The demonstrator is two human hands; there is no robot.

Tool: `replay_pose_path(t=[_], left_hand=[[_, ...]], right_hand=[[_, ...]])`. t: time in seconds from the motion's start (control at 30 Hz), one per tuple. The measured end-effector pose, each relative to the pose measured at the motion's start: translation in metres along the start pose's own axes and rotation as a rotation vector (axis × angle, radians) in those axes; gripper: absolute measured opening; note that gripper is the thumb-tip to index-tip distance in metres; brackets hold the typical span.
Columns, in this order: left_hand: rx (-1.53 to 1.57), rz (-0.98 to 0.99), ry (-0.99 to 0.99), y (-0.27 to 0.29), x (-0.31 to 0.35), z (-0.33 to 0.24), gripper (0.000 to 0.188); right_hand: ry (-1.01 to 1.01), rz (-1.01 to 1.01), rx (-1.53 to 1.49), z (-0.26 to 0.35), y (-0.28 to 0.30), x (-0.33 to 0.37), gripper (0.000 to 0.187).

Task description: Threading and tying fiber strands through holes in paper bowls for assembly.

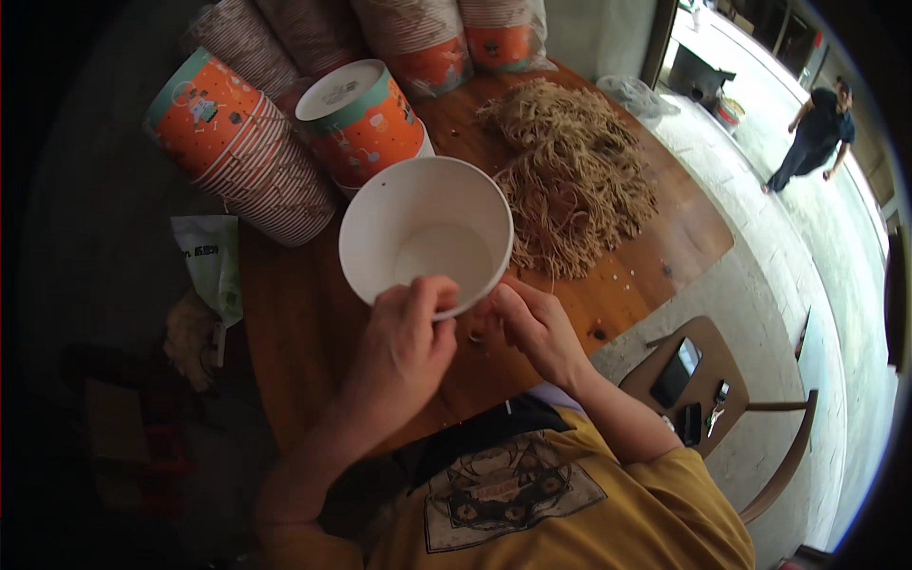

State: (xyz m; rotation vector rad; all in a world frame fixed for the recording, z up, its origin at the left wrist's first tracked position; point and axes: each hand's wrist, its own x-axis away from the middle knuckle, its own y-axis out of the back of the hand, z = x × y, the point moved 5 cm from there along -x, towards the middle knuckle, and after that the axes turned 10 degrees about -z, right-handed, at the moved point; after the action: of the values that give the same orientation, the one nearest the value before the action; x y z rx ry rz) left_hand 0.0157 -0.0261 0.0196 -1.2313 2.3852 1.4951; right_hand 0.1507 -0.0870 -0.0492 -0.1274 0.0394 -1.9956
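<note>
Above a brown wooden worktop (674, 247) in a grey-floored room (768, 313), left fingers (430, 289) and right fingers (516, 306) hold a plain white round tub (423, 214).

Dark phone (676, 372) on brown chair (725, 363), keys (713, 419) nearby, distant person (818, 133)
</note>
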Motion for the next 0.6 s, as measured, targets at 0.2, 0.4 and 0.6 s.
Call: replay_pose_path(t=[0.2,0.4,0.6], left_hand=[[-0.004,-0.106,-0.133,-0.009,0.031,-0.021,0.034],[-0.081,-0.047,0.001,-0.002,0.043,-0.019,0.032],[-0.052,0.149,0.111,-0.011,0.031,-0.007,0.017]], right_hand=[[-0.025,0.017,0.295,0.002,0.009,0.013,0.033],[-0.038,0.036,0.322,0.005,0.002,0.031,0.03],[0.024,0.038,0.353,-0.002,-0.003,0.047,0.026]])
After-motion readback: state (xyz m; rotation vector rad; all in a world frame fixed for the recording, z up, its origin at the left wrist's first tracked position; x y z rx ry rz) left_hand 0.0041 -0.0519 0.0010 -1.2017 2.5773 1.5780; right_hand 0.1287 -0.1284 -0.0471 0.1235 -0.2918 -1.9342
